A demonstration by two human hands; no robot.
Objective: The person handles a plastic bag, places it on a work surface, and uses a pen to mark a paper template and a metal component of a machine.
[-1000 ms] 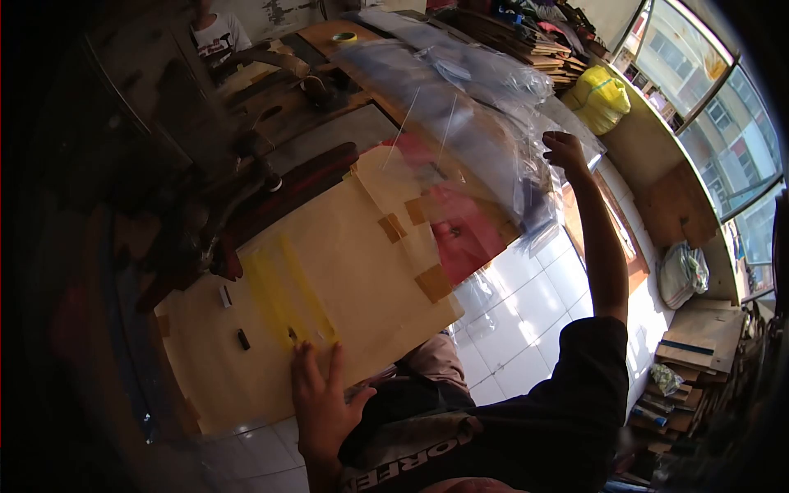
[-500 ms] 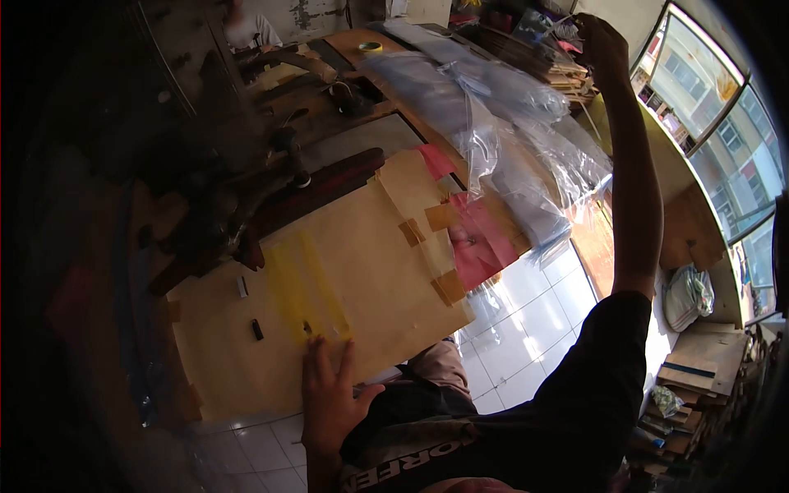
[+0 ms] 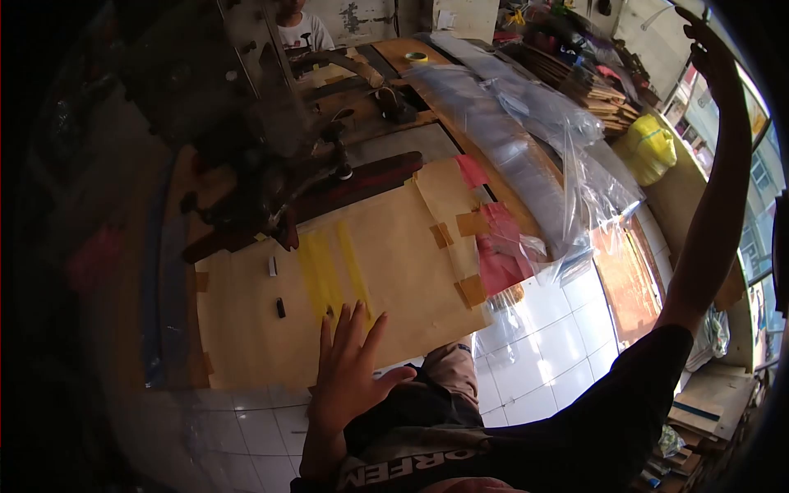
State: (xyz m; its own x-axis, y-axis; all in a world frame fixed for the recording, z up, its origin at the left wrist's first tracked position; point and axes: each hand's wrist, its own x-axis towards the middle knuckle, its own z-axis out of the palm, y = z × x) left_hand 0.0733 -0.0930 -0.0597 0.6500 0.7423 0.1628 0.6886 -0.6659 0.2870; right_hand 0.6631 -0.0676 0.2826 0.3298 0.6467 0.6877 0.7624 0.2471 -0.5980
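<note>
My left hand (image 3: 350,374) has its fingers spread at the front edge of a brown paper sheet (image 3: 403,279), beside two yellow tape strips (image 3: 322,267). My right hand (image 3: 708,51) is raised high at the upper right; a thin pale strand shows by its fingertips, and whether they grip it is unclear. On the sheet lie a small black piece (image 3: 280,308) and a small whitish piece (image 3: 273,266). Pink sheets (image 3: 500,251) with brown tape pieces border the paper's right side. Behind the paper stands a dark machine (image 3: 271,185).
Clear plastic sheets (image 3: 526,123) cover the table's right part. A tape roll (image 3: 416,57) sits at the back. Another person (image 3: 302,31) is behind the table. A yellow bag (image 3: 649,149) and stacked boards (image 3: 596,97) are at the right.
My right hand has moved farther right and up. My left hand's fingers have spread and shifted slightly right and up. The whole view has shifted, bringing the yellow bag into fuller sight.
</note>
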